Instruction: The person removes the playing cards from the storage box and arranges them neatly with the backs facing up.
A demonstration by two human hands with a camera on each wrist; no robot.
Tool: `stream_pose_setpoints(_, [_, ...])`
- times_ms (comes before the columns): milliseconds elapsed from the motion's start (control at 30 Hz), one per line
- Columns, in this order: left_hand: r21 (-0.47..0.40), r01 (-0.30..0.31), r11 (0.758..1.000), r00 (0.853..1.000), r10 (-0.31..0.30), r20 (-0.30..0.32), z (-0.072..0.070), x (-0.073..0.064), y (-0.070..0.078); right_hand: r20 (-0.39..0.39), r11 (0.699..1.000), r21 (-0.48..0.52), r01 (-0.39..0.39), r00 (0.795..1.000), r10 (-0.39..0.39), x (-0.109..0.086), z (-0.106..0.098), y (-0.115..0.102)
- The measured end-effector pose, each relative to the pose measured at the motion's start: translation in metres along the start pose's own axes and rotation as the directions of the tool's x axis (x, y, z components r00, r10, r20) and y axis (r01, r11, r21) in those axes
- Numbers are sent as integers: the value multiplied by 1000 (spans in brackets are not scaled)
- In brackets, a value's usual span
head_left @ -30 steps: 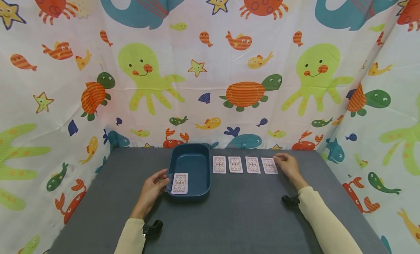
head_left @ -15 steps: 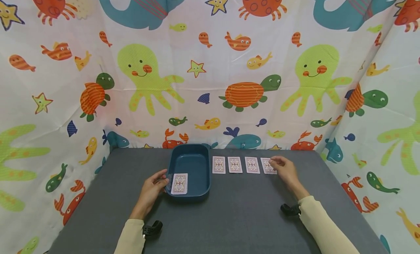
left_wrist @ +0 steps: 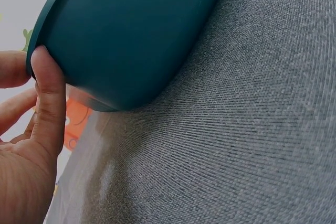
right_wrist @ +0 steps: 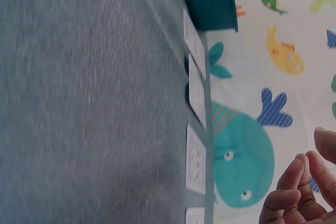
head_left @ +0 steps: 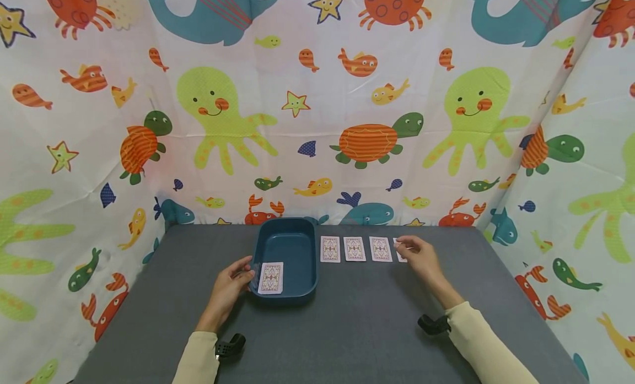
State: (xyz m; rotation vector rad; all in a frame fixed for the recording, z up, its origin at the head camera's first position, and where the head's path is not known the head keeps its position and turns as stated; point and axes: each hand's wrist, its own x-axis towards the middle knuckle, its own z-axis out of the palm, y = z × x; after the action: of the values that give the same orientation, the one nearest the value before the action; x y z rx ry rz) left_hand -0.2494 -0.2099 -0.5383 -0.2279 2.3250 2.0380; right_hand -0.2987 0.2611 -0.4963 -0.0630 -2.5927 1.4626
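Observation:
A teal tray (head_left: 292,246) stands on the grey table (head_left: 357,329) with one patterned card (head_left: 270,277) lying face down at its near end. My left hand (head_left: 230,285) holds the tray's near left corner, and in the left wrist view the thumb (left_wrist: 48,103) lies against the tray's outer wall (left_wrist: 131,30). Right of the tray is a row of face-down cards (head_left: 354,249). My right hand (head_left: 415,256) hovers over the rightmost card (head_left: 398,247) and hides most of it. In the right wrist view its fingers (right_wrist: 294,192) are loosely curled and hold nothing, while the cards (right_wrist: 195,167) lie flat.
A curtain printed with sea animals (head_left: 317,125) closes the table in at the back and on both sides. Black wrist mounts show at my left sleeve (head_left: 229,345) and my right sleeve (head_left: 430,324). Bare grey cloth stretches across the table's near half.
My right hand has slid left and nearer along the card row, now covering most of the rightmost card. The left hand and the tray have stayed put.

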Motion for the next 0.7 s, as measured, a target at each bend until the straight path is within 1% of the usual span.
stream_pose_setpoints(100, [-4,-2,1000,1000,2,2,0,0,0,15,1000,19,13,1000,-13,-4,3,-6])
stream_pose_setpoints(333, [-6,3,1000,1000,-3,0,-1,0,-1,48,1000,17,23,999,-24,-13,13,-16])
stream_pose_setpoints(567, [-23,-17,1000,1000,17,0,-1,1,-3,63,991,92,97,993,-103,-20,23,-24])
stream_pose_setpoints(700, [-18,-22,1000,1000,22,3,-1,1,-3,84,985,134,111,989,-123,-25,28,-35])
